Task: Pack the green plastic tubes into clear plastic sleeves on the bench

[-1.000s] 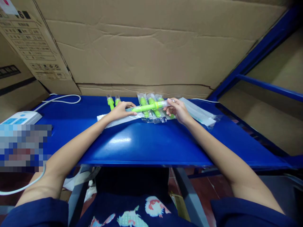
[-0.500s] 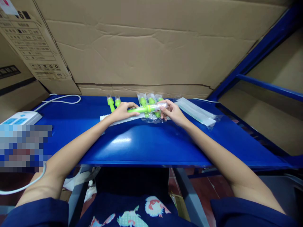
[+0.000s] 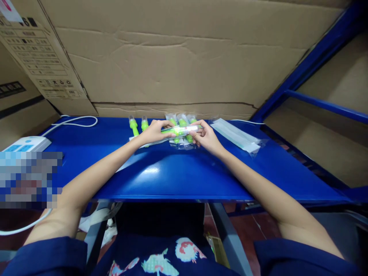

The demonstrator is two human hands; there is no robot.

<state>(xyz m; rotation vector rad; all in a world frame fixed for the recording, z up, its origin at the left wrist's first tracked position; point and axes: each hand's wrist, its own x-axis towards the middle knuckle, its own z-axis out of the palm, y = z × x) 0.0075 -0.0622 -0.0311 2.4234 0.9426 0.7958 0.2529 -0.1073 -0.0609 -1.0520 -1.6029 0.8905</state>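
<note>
A bright green plastic stick with a clear end [image 3: 180, 131] lies level across both hands above the table; shiny clear film seems to cover it. My left hand [image 3: 156, 132] grips its green end between thumb and fingers. At the clear end, my right hand [image 3: 204, 134] pinches it with thumb and fingertips. Just behind are several similar green sticks in clear bags [image 3: 182, 119], partly hidden by the held one. Two unbagged green sticks with clear tips [image 3: 132, 124] lie left of my left hand. A pale strip of wrapping [image 3: 136, 142] shows beneath my left hand.
To the right lies a stack of flat clear bags [image 3: 237, 136] on the blue table [image 3: 184, 176]. A white power strip [image 3: 31, 143] and cable [image 3: 83, 124] sit at the left. Cardboard [image 3: 172, 65] walls the back; a blue metal frame [image 3: 324, 105] stands right.
My left hand has slid a little to the right along the stick, closer to my right hand. Less of the green end shows. The pale strip under my left hand has shifted.
</note>
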